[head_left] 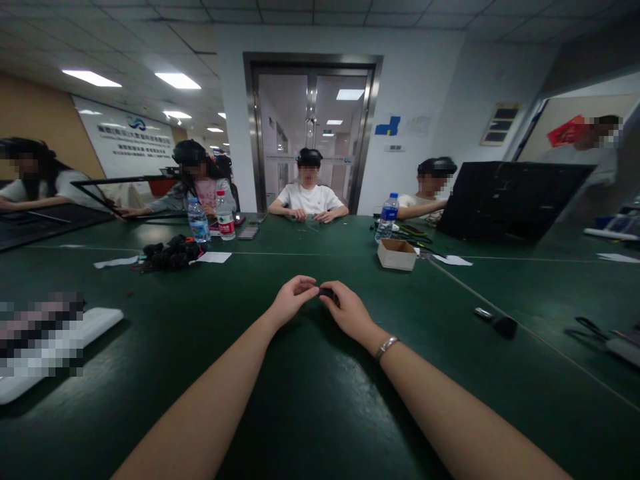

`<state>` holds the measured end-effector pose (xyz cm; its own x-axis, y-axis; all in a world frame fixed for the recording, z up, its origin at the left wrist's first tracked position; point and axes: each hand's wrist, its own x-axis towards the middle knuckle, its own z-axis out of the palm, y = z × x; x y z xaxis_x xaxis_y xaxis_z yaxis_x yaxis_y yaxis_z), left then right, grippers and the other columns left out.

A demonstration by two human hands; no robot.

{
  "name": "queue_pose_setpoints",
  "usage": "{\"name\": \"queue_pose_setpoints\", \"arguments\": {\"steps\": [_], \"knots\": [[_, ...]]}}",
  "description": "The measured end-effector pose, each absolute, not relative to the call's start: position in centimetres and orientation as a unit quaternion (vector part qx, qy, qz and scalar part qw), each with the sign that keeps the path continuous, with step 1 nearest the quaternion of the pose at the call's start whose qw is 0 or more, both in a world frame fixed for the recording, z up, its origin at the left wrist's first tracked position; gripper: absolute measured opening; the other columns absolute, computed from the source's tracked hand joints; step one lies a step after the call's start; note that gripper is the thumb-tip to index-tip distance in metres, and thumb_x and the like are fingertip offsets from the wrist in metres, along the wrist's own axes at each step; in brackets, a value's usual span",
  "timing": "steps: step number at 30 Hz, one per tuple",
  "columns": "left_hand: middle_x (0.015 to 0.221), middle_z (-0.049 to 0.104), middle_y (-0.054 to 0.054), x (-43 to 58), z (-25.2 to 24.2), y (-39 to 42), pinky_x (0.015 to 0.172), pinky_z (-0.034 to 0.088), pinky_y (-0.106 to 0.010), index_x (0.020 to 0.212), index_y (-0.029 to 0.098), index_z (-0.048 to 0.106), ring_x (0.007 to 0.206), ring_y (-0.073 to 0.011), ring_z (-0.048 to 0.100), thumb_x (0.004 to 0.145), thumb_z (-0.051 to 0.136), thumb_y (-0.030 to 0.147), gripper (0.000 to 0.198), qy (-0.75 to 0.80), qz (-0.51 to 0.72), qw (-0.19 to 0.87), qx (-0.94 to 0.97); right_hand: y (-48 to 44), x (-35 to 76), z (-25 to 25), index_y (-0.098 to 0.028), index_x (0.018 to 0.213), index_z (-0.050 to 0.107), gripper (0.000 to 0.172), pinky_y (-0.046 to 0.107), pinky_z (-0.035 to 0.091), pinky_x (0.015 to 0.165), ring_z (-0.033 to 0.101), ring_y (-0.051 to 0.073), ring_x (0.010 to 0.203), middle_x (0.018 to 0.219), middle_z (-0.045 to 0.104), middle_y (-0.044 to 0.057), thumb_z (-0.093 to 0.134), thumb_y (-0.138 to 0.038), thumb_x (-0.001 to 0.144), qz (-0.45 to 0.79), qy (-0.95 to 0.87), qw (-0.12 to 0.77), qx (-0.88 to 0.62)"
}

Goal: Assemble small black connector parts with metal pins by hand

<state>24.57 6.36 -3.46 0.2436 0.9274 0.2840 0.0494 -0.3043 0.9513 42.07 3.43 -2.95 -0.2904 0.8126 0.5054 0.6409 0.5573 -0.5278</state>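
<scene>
Over the green table (280, 413), my two hands meet in front of me. My right hand (347, 310) is closed on a small dark object (327, 293), pinched between thumb and fingers; its kind is too small to make out. The thumb tip of my left hand (293, 300) reaches the object's left end, and its fingers curve loosely with a gap from the thumb. Whether the left thumb presses on the object does not show clearly. A silver bracelet (387, 348) circles my right wrist.
A small open cardboard box (397, 259) and a water bottle (387, 217) stand ahead right. Ahead left are two bottles (199, 223) and a black tangled bundle (173, 253). A white device (103, 322) lies left, a dark metal-ended item (503, 325) right. Several people sit across.
</scene>
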Motion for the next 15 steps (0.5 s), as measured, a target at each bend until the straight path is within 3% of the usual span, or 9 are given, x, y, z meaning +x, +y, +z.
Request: {"name": "queue_pose_setpoints", "arguments": {"steps": [6,15], "knots": [[0.068,0.061,-0.001,24.55,-3.26,6.06,0.073,0.045,-0.029,0.079,0.014,0.063,0.069,-0.0137,0.057,0.078,0.060,0.035,0.022,0.392,0.440,0.449,0.672,3.35,42.18,-2.83,-0.021,0.105,0.059,0.019,0.031,0.045,0.078,0.057,0.016,0.087,0.100,0.062,0.005,0.053,-0.024,0.087,0.109,-0.798,0.378,-0.456],[0.088,0.068,-0.006,24.38,-3.48,6.08,0.082,0.047,-0.033,0.088,0.016,0.064,0.083,-0.0171,0.062,0.073,0.067,0.027,0.019,0.365,0.455,0.416,0.697,3.74,42.17,-2.94,-0.019,0.104,0.061,0.020,0.034,0.045,0.085,0.058,0.018,0.094,0.102,0.064,0.007,0.051,-0.027,0.088,0.140,-0.795,0.368,-0.462]]}}
